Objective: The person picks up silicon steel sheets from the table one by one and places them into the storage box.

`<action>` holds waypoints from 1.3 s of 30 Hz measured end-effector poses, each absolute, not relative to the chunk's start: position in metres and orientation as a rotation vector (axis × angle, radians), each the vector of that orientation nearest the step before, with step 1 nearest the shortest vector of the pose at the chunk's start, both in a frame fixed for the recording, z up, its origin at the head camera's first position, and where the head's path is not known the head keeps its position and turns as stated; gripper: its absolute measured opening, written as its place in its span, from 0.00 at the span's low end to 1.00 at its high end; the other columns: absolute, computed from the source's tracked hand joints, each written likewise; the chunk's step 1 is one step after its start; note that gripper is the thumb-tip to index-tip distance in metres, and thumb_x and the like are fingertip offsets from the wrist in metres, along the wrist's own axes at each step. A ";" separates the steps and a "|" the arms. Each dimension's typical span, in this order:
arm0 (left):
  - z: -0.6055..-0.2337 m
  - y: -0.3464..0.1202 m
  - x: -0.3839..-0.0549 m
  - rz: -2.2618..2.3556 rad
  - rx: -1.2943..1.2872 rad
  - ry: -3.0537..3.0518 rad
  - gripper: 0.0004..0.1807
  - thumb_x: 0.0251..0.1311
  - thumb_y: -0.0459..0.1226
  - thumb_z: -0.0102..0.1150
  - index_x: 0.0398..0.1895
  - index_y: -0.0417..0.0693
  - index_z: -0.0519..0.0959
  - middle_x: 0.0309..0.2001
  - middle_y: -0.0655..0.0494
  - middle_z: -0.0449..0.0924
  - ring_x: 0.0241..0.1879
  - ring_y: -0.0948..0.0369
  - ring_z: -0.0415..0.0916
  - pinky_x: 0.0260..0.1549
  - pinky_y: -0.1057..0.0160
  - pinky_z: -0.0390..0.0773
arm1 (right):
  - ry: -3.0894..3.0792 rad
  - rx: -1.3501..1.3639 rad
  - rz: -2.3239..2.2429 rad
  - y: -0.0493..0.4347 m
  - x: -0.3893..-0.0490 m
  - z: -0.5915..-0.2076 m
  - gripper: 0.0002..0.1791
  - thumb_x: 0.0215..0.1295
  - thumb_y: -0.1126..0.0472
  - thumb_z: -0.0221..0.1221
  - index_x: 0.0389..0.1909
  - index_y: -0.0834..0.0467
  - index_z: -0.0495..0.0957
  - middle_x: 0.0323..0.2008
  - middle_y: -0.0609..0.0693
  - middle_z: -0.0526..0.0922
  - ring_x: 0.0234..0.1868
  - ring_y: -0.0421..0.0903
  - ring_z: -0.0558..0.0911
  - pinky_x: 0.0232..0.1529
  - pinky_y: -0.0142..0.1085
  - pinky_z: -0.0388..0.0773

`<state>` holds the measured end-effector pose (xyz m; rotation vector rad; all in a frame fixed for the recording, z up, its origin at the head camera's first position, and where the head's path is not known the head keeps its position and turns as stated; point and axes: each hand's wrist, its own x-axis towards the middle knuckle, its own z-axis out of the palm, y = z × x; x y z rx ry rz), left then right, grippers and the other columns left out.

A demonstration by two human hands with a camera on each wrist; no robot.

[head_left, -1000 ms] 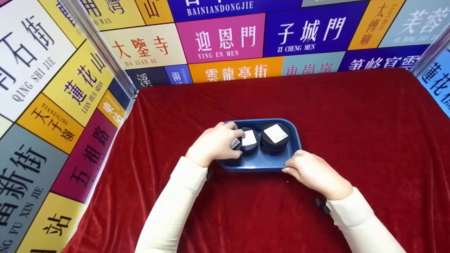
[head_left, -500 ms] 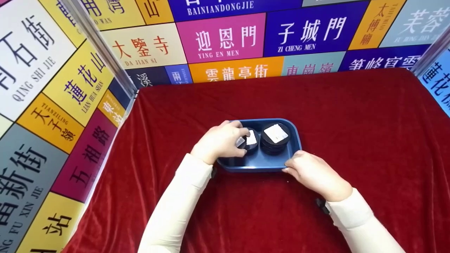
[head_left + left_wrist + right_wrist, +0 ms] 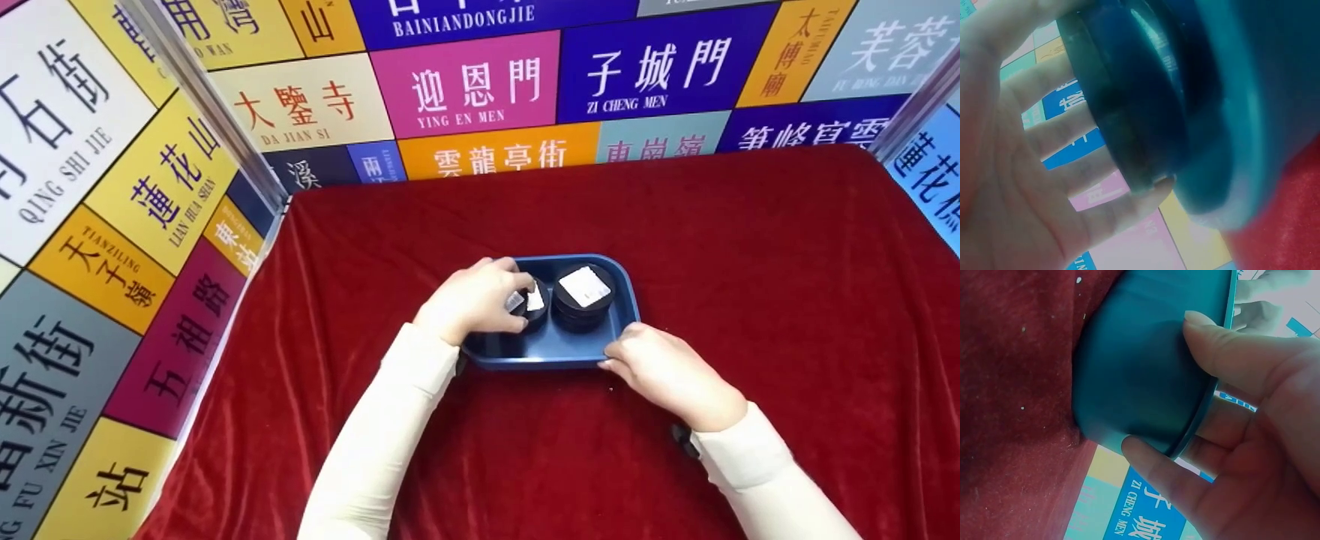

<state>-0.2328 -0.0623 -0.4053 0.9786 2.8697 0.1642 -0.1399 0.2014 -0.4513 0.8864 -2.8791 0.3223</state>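
A blue plastic tray [image 3: 564, 345] with raised sides sits mid-table in the head view. My left hand [image 3: 475, 301] reaches into its left part and grips a round black disc-shaped piece [image 3: 514, 303] with a barcode label. The left wrist view shows thumb and fingers spread round the edge of this dark disc [image 3: 1123, 101]. Close beside it, a second black round piece [image 3: 535, 297] with a white label is partly covered by the fingers. At the tray's near right corner my right hand [image 3: 671, 373] pinches the rim, thumb outside on the wall [image 3: 1134, 371].
A stack of black round pieces [image 3: 581, 319], white label on top, stands in the tray's right half. Dark red velvet cloth [image 3: 750, 247] covers the table. Panels of colourful street-name signs [image 3: 465, 82] wall in the back and sides.
My left hand has shifted a little to the right with the black disc, covering more of the labelled piece beside it. The right hand keeps its grip on the tray corner.
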 end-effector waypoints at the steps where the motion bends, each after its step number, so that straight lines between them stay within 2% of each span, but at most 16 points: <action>1: -0.406 -0.062 -0.233 0.159 0.975 2.870 0.25 0.50 0.50 0.68 0.54 0.62 0.82 0.51 0.55 0.78 0.53 0.51 0.76 0.48 0.48 0.81 | -2.879 0.886 0.322 0.201 -0.140 -0.451 0.11 0.63 0.58 0.67 0.21 0.50 0.81 0.23 0.45 0.76 0.31 0.46 0.74 0.33 0.40 0.75; 17: -0.405 -0.054 -0.242 0.132 0.968 2.842 0.22 0.49 0.50 0.68 0.50 0.63 0.83 0.50 0.55 0.78 0.49 0.51 0.77 0.43 0.47 0.81 | -2.860 0.890 0.332 0.199 -0.138 -0.454 0.12 0.63 0.58 0.67 0.20 0.50 0.80 0.23 0.47 0.76 0.30 0.46 0.75 0.32 0.40 0.75; 26: -0.403 -0.051 -0.244 0.131 0.958 2.822 0.23 0.49 0.50 0.69 0.51 0.63 0.83 0.50 0.55 0.77 0.49 0.50 0.76 0.45 0.46 0.81 | -2.858 0.885 0.334 0.202 -0.139 -0.451 0.12 0.63 0.58 0.67 0.21 0.50 0.81 0.24 0.46 0.76 0.30 0.45 0.74 0.33 0.39 0.75; 39: -0.400 -0.042 -0.252 0.176 0.948 2.814 0.19 0.50 0.50 0.69 0.47 0.63 0.83 0.47 0.56 0.76 0.46 0.53 0.76 0.43 0.48 0.81 | -2.872 0.888 0.342 0.202 -0.140 -0.451 0.11 0.64 0.58 0.67 0.21 0.50 0.81 0.23 0.46 0.76 0.30 0.46 0.74 0.33 0.40 0.75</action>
